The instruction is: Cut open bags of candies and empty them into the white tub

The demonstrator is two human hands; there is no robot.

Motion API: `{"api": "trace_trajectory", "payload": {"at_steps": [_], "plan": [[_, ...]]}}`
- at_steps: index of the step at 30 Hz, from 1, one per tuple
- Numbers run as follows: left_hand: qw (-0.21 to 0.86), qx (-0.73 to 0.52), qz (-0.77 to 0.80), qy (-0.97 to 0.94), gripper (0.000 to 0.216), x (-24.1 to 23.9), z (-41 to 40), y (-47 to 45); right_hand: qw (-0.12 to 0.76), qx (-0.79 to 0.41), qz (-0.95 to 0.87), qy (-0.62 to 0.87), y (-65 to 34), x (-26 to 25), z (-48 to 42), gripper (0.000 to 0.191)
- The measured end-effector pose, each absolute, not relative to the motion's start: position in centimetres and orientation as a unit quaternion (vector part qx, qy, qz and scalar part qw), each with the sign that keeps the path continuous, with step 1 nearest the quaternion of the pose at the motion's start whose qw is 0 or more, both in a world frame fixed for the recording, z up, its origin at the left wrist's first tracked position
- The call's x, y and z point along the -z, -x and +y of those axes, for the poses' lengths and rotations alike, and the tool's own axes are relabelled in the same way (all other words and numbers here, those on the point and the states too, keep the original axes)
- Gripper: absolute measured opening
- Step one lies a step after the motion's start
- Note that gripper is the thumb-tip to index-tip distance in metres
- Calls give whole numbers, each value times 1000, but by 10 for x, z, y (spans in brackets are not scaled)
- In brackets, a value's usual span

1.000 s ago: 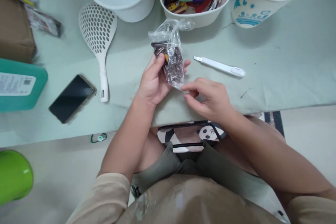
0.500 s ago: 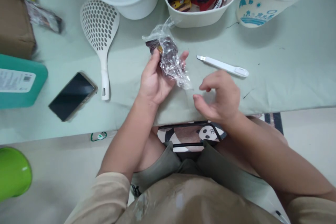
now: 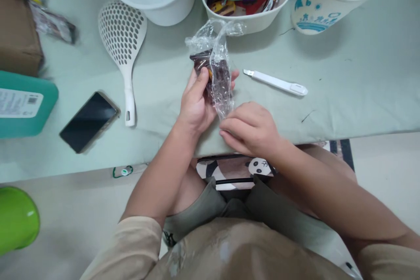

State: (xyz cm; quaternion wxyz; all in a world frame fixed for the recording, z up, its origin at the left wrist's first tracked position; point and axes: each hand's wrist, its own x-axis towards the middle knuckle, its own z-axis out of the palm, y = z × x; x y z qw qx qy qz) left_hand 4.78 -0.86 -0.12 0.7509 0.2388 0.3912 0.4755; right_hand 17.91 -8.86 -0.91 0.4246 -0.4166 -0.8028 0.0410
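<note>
My left hand [image 3: 198, 103] is closed around a dark brown packet [image 3: 202, 60], its thumb pressed on the front. Clear crinkled plastic wrap [image 3: 220, 76] covers part of the packet and sticks up beyond it toward the white bin. The lower end of the wrap is pinched in my right hand [image 3: 251, 129], fingers and thumb pressed together. What exactly is inside the packet I cannot make out. To the right of both hands a white utility knife [image 3: 275, 83] lies on the table, its blade tip toward the packet.
Beyond my hands stand a white bin of wrapped snacks [image 3: 246, 22], a round white tub [image 3: 170, 13] and a printed paper bucket [image 3: 311, 17]. A slotted skimmer [image 3: 129, 83], a phone [image 3: 89, 122] and a green container [image 3: 46, 109] lie to the left. A green bin [image 3: 19, 221] stands below.
My right hand has moved left and closed on the lower end of the plastic wrap. My left hand with the packet has shifted slightly right, and the wrap is stretched out longer.
</note>
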Motion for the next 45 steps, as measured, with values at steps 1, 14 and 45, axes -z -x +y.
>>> {"api": "trace_trajectory", "payload": {"at_steps": [1, 14, 45], "plan": [[749, -475, 390, -248, 15, 1, -10, -48, 438, -59, -787, 431, -180, 7, -88, 12], [739, -445, 367, -349, 68, 21, -16, -51, 471, -152, -626, 603, -189, 7, -71, 19], [802, -352, 370, -309, 45, 15, -13, -46, 488, -362, -521, 600, -197, 7, -74, 29]]}}
